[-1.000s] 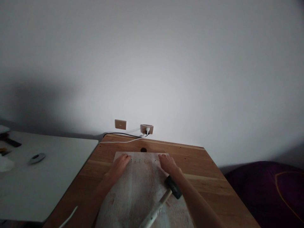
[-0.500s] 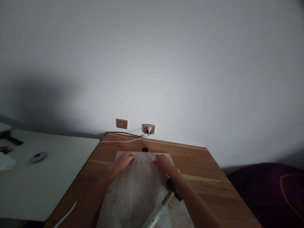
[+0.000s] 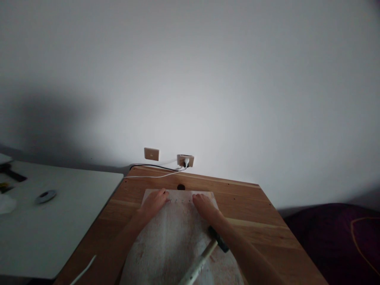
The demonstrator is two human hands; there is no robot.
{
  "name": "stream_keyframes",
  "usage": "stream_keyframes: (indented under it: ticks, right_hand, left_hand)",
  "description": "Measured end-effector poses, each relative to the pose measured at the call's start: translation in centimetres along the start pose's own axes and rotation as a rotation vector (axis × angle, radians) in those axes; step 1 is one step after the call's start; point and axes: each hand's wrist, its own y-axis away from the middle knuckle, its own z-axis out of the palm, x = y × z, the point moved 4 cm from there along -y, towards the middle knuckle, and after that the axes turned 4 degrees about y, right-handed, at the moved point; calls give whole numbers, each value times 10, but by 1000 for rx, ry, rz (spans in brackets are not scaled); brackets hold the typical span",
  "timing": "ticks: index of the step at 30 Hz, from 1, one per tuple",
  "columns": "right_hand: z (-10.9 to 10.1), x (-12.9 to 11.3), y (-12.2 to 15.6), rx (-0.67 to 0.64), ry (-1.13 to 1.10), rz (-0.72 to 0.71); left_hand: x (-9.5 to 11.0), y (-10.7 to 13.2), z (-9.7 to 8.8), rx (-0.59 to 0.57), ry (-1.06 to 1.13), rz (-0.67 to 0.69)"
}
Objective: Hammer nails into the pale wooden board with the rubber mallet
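Observation:
Both my hands rest on a pale board [image 3: 175, 237] lying on a wooden table [image 3: 246, 213]. My left hand [image 3: 156, 202] lies palm down near the board's far left corner, fingers loosely curled over its surface. My right hand [image 3: 204, 206] lies palm down near the far right corner, fingers stretched towards a row of small dark marks [image 3: 181, 200] between the hands. A hammer [image 3: 204, 257] with a black head and pale handle lies on the board under my right forearm; neither hand touches it.
A white table [image 3: 59, 221] stands to the left with a grey ring [image 3: 45, 195] and dark items at its far edge. Wall sockets [image 3: 185, 160] with black and white cables sit behind the wooden table. A dark purple cushion [image 3: 335, 241] lies at right.
Both hands slid inwards along the board's far edge, closing the gap between them. The hammer's head is now more hidden under my right forearm.

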Motion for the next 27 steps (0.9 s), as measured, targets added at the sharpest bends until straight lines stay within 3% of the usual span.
stream_keyframes:
  ticks: [4, 10, 13, 16, 19, 22, 27]
  right_hand:
    - [-1, -2, 0, 25, 6, -35]
    - [-2, 3, 4, 49, -25, -88]
    - [-4, 6, 7, 52, -46, -97]
    - [-5, 7, 9, 61, -65, -112]
    - [-6, 7, 11, 63, -83, -121]
    - [-7, 8, 11, 56, -100, -110]
    - [-4, 8, 6, 31, -94, -4]
  left_hand:
    - [-5, 3, -3, 77, 227, -36]
    - [-24, 9, 12, 97, 1076, -269]
    - [-26, 11, 20, 93, 1330, -366]
    - [-21, 9, 22, 64, 1252, -325]
    - [-14, 7, 23, 27, 993, -302]
    - [-6, 6, 21, 76, 739, -232]
    - [14, 5, 11, 76, 361, -88]
